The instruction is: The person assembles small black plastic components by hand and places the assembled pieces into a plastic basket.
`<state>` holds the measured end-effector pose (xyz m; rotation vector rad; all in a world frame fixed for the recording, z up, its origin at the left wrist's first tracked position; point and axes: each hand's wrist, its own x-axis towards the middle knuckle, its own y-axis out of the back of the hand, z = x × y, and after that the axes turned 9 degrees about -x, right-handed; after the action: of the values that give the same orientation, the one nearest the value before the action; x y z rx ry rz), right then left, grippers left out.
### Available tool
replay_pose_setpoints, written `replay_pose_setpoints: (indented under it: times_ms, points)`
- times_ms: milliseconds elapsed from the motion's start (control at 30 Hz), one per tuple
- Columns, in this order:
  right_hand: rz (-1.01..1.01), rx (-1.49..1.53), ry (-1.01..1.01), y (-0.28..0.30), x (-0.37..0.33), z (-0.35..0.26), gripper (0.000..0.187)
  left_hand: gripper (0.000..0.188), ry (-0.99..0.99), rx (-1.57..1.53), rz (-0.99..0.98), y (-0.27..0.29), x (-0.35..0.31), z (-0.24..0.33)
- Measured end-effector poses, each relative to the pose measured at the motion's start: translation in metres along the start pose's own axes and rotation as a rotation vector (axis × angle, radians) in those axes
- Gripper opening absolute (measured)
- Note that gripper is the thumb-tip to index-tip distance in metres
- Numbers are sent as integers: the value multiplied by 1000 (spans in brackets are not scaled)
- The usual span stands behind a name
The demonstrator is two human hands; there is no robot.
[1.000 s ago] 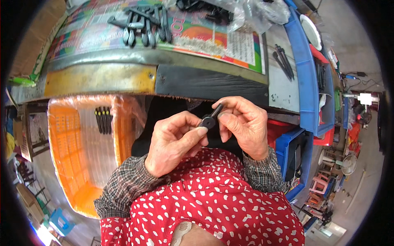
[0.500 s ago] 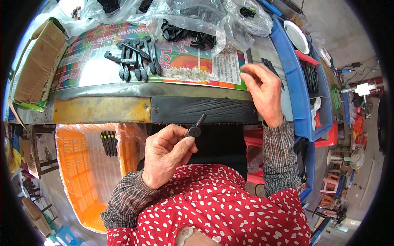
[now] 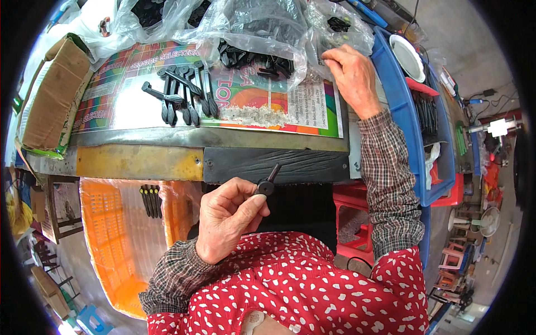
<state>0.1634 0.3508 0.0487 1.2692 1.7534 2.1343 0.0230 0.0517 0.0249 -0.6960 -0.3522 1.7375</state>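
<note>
My left hand (image 3: 229, 220) pinches a black plastic part (image 3: 267, 186) between thumb and fingers, in front of the table edge. The part has a round, disc-like end facing up and a thin stem that points away from me. My right hand (image 3: 357, 81) is stretched out over the far right of the table, fingers bent and slightly apart, with nothing visible in them. Its fingertips are beside a clear plastic bag (image 3: 315, 42) that contains small dark pieces (image 3: 338, 24); whether they touch the bag I cannot tell. A pile of black handle-like parts (image 3: 187, 89) lies on the printed cardboard sheet (image 3: 134, 106).
More black pieces (image 3: 251, 60) spill from a bag at the back. An open cardboard box (image 3: 53, 100) stands at left. Below the table edge is an orange basket (image 3: 106, 240) lined with plastic, black parts inside. A blue tray (image 3: 402, 123) is at right, above a red stool (image 3: 352, 195).
My right hand has moved away from me, from the table's right front to beside the plastic bag. My left hand keeps the black part in nearly the same place.
</note>
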Motion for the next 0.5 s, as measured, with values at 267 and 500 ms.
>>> replay_pose_setpoints:
  times_ms: [267, 500]
  points:
    - [-255, -156, 81, -8, 23, 3, 14, 6, 1, 14, 11, -4, 5, -1]
    - [-218, -203, 72, -22, 28, 0, 14, 7, 7, 0, 0, -5, 5, -2]
